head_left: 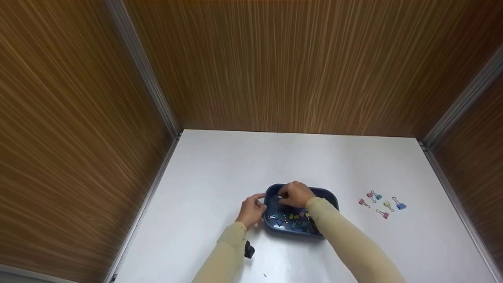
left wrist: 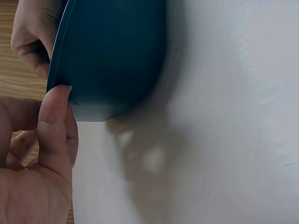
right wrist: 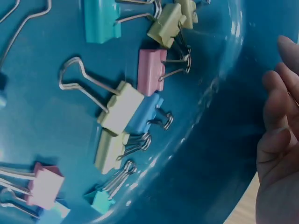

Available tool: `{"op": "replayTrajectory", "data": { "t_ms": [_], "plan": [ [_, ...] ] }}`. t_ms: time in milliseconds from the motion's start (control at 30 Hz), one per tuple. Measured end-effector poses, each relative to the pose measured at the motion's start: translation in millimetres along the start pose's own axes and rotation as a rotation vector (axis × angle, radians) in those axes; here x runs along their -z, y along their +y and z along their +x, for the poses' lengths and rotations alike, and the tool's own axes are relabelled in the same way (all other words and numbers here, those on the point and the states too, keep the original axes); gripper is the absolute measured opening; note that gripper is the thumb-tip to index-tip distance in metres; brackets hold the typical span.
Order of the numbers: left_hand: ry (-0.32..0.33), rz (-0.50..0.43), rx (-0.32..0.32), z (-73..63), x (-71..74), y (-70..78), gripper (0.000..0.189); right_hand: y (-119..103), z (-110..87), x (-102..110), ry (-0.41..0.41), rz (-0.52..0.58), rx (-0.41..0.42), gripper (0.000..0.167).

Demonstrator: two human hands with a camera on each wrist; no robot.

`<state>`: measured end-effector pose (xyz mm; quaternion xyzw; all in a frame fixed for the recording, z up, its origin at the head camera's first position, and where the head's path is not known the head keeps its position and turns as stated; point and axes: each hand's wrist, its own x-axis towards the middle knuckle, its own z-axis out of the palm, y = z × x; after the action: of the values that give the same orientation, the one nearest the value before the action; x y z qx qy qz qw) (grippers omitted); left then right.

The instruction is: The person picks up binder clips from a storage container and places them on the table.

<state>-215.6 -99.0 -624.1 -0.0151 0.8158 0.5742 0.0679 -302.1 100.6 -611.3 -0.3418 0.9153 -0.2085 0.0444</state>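
Wood-grain panels (head_left: 251, 67), brown, rising behind and to both sides, across the upper frame.

One desk (head_left: 212, 165), white, lower centre.

Two sleeves (head_left: 355, 243), pale yellow, entering from the bottom edge.

One tray (head_left: 292, 232), dark blue, round-cornered, lower centre on the desk between the hands.

Two hands, one person's. Left hand (head_left: 251, 211): at the tray's left end, fingers parted and partly bent, touching the outer wall near the rim. Right hand (head_left: 297, 194): reaching inside the tray's upper left part, fingers curled inward (whether they pinch anything, I cannot tell from here).

One black object (head_left: 249, 250), beside the left sleeve, bottom centre; its kind unclear.

Binder clips (right wrist: 120, 107), teal, yellow, pink and blue with silver handles, scattered over the tray floor, several touching.

Six loose clips (head_left: 401, 206), lower right of the frame, well apart from the tray: three pink, one teal, one yellow, one blue.

One dark speck (head_left: 265, 275), bottom edge, on the desk.
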Motion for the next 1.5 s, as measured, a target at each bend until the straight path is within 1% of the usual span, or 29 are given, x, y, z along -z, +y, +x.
{"op": "replayTrajectory", "data": {
  "t_ms": [100, 200, 267, 467, 667, 833, 900, 1033, 1167, 1267, 1433, 1500],
  "plan": [
    [0.005, 0.004, -0.001, 0.8, -0.1, -0.9, 0.042, -4, 3.6, -5, -0.056, -0.027, 0.030, 0.021],
    [0.008, 0.009, 0.000, 1.2, -0.3, -1.0, 0.042, -6, 6.5, -10, -0.081, -0.045, 0.036, 0.020],
    [0.007, 0.011, 0.004, 1.1, -0.3, -0.5, 0.042, -6, 7.7, -13, -0.085, -0.063, 0.038, 0.020],
    [0.008, 0.019, 0.006, 0.6, -0.5, -0.8, 0.042, -5, 8.4, -21, -0.099, -0.103, 0.079, 0.022],
    [0.007, 0.038, -0.010, 0.4, -1.9, -0.9, 0.042, -5, 7.0, -26, -0.119, -0.094, 0.068, 0.024],
    [0.014, 0.050, -0.024, -0.4, -1.7, -0.3, 0.042, -4, 6.5, -26, -0.113, -0.099, 0.118, 0.023],
    [0.017, 0.052, -0.016, -1.0, -1.1, 0.4, 0.043, -4, 6.8, -27, -0.138, -0.094, 0.133, 0.023],
    [0.024, 0.060, -0.020, -1.4, -0.6, 0.7, 0.043, -5, 7.5, -28, -0.205, -0.094, 0.142, 0.025],
    [0.026, 0.072, -0.030, -1.4, -0.7, 0.8, 0.042, -9, 7.5, -28, -0.250, -0.102, 0.117, 0.024],
    [0.029, 0.077, -0.034, -1.2, -0.7, 1.0, 0.042, -12, 6.9, -26, -0.269, -0.098, 0.073, 0.022],
    [0.035, 0.074, -0.040, -1.4, -1.0, 0.8, 0.042, -14, 5.1, -23, -0.270, -0.104, 0.008, 0.023],
    [0.034, 0.073, -0.042, -1.3, -1.0, 0.3, 0.042, -13, 4.6, -23, -0.260, -0.099, -0.005, 0.023]
  ]
}}
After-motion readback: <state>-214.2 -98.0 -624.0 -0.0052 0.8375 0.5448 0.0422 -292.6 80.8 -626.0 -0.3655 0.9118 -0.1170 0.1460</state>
